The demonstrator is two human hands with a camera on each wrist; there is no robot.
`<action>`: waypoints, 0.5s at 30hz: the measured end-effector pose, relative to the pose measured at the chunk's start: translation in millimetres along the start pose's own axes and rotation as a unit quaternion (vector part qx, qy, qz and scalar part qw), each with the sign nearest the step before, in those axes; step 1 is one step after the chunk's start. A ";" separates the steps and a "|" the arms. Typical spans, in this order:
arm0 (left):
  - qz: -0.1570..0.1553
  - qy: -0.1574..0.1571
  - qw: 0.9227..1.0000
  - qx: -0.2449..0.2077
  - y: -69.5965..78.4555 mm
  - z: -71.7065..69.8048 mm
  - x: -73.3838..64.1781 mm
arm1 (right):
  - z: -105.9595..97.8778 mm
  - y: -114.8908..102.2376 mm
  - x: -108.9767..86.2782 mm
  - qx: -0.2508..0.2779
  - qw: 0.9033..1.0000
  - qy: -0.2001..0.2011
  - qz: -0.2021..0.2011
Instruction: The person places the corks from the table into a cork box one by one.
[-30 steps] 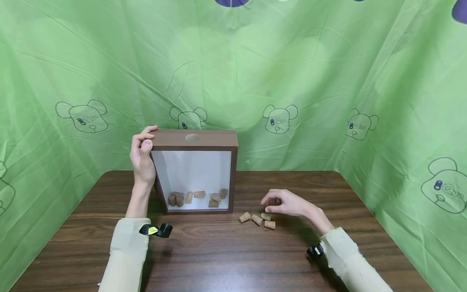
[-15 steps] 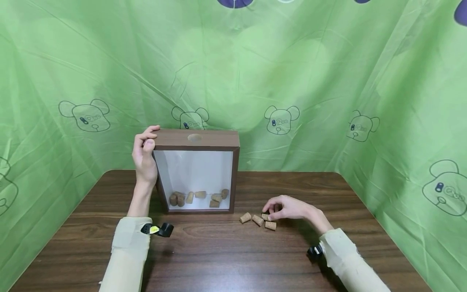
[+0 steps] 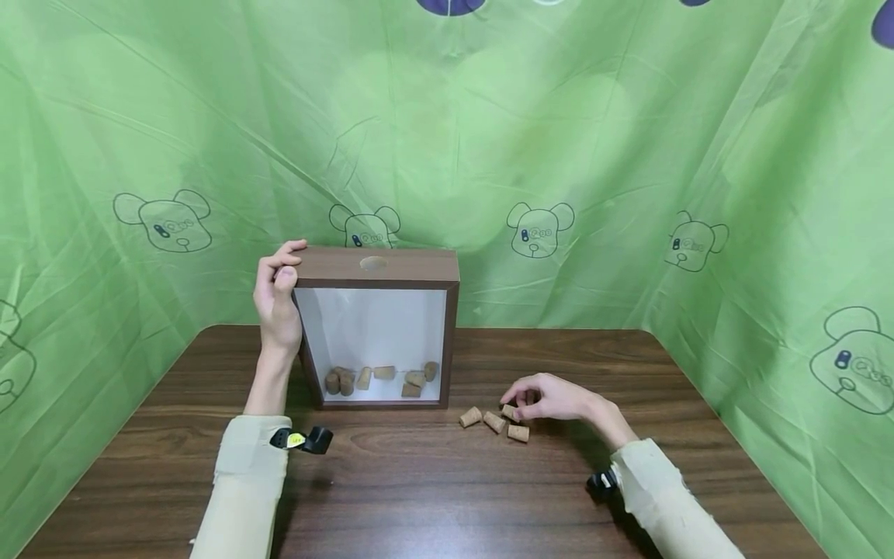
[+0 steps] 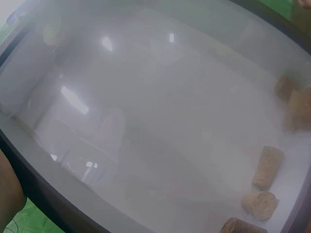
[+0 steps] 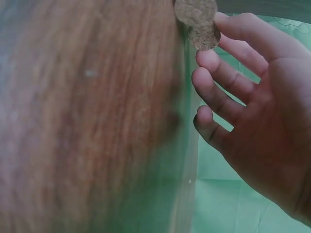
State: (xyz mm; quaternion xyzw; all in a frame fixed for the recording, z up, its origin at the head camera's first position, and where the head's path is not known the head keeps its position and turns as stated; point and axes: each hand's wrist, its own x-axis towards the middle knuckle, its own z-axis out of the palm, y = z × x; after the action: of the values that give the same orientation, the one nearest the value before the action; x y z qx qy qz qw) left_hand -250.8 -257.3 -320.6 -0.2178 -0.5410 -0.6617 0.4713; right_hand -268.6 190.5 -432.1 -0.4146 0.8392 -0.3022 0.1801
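Note:
A brown shadow box (image 3: 382, 268) with a clear front and a round hole in its top stands upright on the table. Several corks (image 3: 345, 383) lie along its bottom inside. My left hand (image 3: 278, 303) grips its upper left corner, thumb toward the front and fingers over the top; in the left wrist view, corks (image 4: 268, 167) show behind the pane. Right of the box, my right hand (image 3: 548, 397) pinches a cork (image 3: 510, 411) between thumb and fingers. In the right wrist view this cork (image 5: 204, 37) sits at the fingertips, partly behind another cork (image 5: 195, 10).
Loose corks (image 3: 494, 422) lie on the dark wooden table (image 3: 391, 481) just left of and below my right hand. A green patterned curtain (image 3: 447, 140) hangs behind the table and along its sides.
My right hand has come down from above the loose corks and taken hold of one, which has shifted slightly. The left hand stays on the shadow box.

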 end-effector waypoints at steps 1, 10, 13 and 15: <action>0.000 0.001 1.000 0.001 -0.2 -0.2 0.1 | -1.2 -1.6 -0.6 0.000 1.000 0.004 -0.004; -0.007 0.004 1.000 0.003 -2.7 -2.6 -0.3 | -8.7 -8.2 -2.9 -0.034 0.998 0.043 -0.002; -0.009 0.003 1.000 0.003 -2.4 -2.1 -0.8 | -9.9 -10.9 -2.9 -0.030 0.998 0.056 -0.006; -0.008 0.002 1.000 0.003 -1.8 -1.3 -0.8 | -10.9 -14.1 -2.9 -0.020 0.998 0.062 -0.007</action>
State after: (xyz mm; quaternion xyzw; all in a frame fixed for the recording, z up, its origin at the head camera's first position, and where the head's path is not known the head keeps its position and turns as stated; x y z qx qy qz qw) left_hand -251.6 -258.2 -322.6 -0.2104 -0.5435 -0.6647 0.4674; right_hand -264.6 190.0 -414.4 -0.4048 0.8517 -0.3115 0.1174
